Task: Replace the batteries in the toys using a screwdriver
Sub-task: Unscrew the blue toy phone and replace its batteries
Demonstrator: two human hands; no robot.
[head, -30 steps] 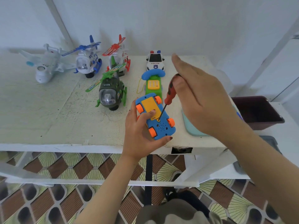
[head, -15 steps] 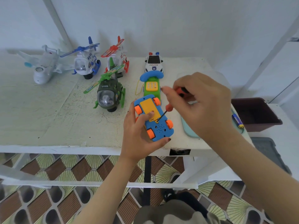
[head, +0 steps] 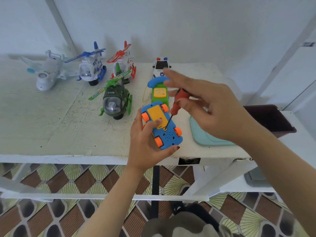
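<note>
My left hand [head: 147, 146] grips a blue toy car [head: 161, 124] turned belly up above the table's front edge, its thumb lying on the yellow battery cover. The car has orange wheels and a small speaker grille. My right hand [head: 210, 106] holds a red-handled screwdriver [head: 177, 103] between thumb and fingers, with the index finger stretched out. The dark tip sits at the screw near the lower end of the yellow cover.
On the white table [head: 68, 134] stand a green toy phone [head: 158, 90], a police car [head: 160, 66], a green helicopter [head: 113, 100], a red helicopter [head: 124, 60], a blue helicopter [head: 92, 67] and a white plane [head: 47, 72]. A teal tray [head: 201, 135] lies right; a dark bin [head: 270, 118] beyond.
My right hand has turned on the screwdriver: its fingers closed round the handle half a second ago and have spread again now. The tip stays at the screw and the car has barely moved.
</note>
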